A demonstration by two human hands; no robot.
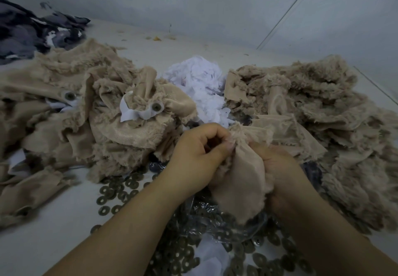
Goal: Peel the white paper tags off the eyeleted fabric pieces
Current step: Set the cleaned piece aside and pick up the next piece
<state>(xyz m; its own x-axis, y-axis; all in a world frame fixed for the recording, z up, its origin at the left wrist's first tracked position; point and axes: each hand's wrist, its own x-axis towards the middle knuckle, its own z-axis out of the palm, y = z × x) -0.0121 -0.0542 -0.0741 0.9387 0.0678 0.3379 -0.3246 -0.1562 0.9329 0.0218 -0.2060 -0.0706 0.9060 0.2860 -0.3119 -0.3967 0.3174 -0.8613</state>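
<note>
Both hands hold one tan furry fabric piece (239, 181) in the middle foreground. My left hand (198, 155) pinches its top edge with curled fingers. My right hand (280, 168) grips the piece from the right side, partly hidden behind it. No tag or eyelet shows on this piece. To the left lies a heap of tan fabric pieces (86, 108); one carries a metal eyelet (156, 106) and a white paper tag (133, 112). A pile of peeled white paper tags (200, 82) sits beyond my hands.
Another heap of tan furry pieces (323, 125) fills the right side. Several loose metal washers (116, 191) and a clear plastic bag (202, 215) of them lie on the white table near my forearms. Dark patterned fabric (32, 30) lies at the far left by the wall.
</note>
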